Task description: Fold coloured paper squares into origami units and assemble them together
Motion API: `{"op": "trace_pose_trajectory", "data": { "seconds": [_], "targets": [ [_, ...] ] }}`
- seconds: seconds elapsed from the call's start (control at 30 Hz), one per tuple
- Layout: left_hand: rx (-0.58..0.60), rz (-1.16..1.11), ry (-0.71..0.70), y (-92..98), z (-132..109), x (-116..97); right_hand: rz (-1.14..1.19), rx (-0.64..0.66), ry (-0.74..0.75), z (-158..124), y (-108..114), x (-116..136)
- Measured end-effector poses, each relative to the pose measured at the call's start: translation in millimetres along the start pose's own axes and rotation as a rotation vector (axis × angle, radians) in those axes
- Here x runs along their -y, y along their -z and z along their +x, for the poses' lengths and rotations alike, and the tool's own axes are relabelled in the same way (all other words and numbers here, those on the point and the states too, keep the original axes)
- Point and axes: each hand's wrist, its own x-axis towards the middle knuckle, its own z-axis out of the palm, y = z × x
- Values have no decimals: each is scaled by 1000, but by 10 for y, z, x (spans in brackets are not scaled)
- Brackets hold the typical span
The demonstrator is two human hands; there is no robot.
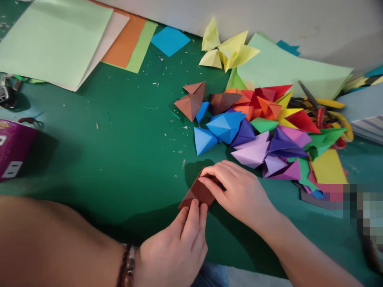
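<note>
A small piece of brown origami paper [201, 192], partly folded, is between my two hands just above the green table. My left hand [176, 243] grips its lower left side, fingertips on the paper's face and the thumb out of sight. At its upper right, my right hand [236, 191] pinches the edge between thumb and forefinger. Beyond my hands lies a pile of folded paper pieces, with a blue folded piece [226, 126], a lilac folded piece [253, 150] and a brown folded piece [191, 101] among them.
Pale green sheets [56, 38] overlap other coloured paper at the far left. A blue paper square [170, 40] lies near the wall. Scissors [311, 95] rest behind the pile. A purple box [16, 149] and a car key [8, 93] sit at the left edge.
</note>
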Motion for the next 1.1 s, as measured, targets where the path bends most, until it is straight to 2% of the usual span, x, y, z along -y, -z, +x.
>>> {"op": "trace_pose_trajectory", "data": {
  "seconds": [0.37,1.1],
  "targets": [
    [22,-13,-38,-7,8,19,-49,-11,27,9,-4,2],
    [13,-25,-1,-21,1,2,-56,-4,37,6,-3,-1]
  ]
}}
